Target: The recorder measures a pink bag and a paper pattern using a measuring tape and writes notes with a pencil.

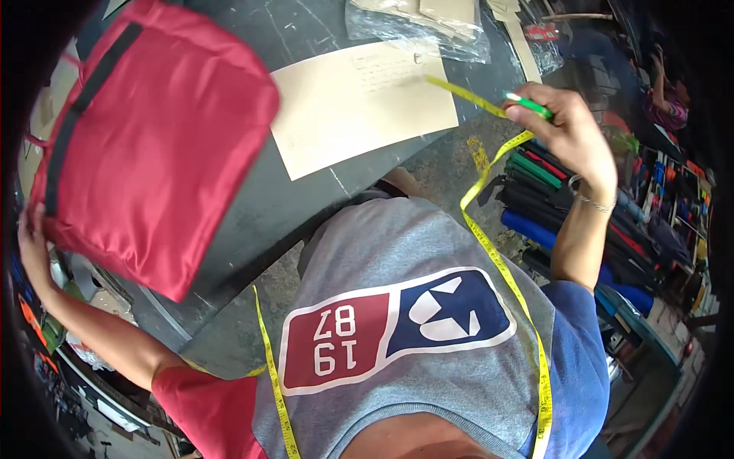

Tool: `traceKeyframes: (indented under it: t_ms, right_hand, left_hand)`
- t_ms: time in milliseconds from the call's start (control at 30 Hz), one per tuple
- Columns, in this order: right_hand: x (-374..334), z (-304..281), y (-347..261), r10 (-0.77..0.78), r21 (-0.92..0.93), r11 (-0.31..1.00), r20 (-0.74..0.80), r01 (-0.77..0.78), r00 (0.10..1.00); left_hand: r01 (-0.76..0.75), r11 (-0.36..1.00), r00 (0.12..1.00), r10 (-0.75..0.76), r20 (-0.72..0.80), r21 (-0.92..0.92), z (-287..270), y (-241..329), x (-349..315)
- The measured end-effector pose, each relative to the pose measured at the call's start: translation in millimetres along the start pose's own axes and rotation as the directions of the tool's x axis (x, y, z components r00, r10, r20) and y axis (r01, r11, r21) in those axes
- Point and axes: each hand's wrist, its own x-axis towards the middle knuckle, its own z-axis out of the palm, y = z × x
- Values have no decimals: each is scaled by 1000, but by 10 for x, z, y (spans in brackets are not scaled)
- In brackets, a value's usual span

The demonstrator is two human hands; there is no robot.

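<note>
A red satin-like fabric bag (160, 153) with a black strip (84, 115) along one side is at the left, over the dark table. My left hand (34, 249) is closed on its lower left corner; the fingertips are partly hidden by the cloth. My right hand (569, 126) is raised past the table's right edge, its fingers pinching a green pen (531, 105) and a yellow tape measure (505, 153). The tape hangs around my neck, and its free end points over a cream paper sheet (344, 115) with handwriting on it.
The dark table (252, 252) has its near edge running diagonally in front of me. A clear plastic bag (417, 27) with cardboard pieces lies at the back. Stacked fabric rolls (550, 199) fill the right side. Another person (665, 99) is at the far right.
</note>
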Motion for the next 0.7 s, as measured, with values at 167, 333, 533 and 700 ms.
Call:
traceKeyframes:
  t_ms: [167, 333, 533, 700]
  right_hand:
    - [-107, 487, -85, 3, 59, 998, 58, -6, 998]
    - [-193, 643, -97, -318, 203, 930, 25, 306, 948]
    - [-115, 588, 765, -90, 294, 954, 118, 52, 989]
    - [301, 1148, 1790, -213, 473, 865, 48, 166, 976]
  left_hand:
    - [-179, 889, 981, 194, -7, -422, 438, 3474, -918]
    - [-242, 312, 719, 693, 46, -919, 1038, 5573, -1857]
    - [210, 273, 663, 666, 342, -939, 1722, 6014, -2421]
    - [374, 584, 678, 358, 643, -720, 1852, 5649, -2248]
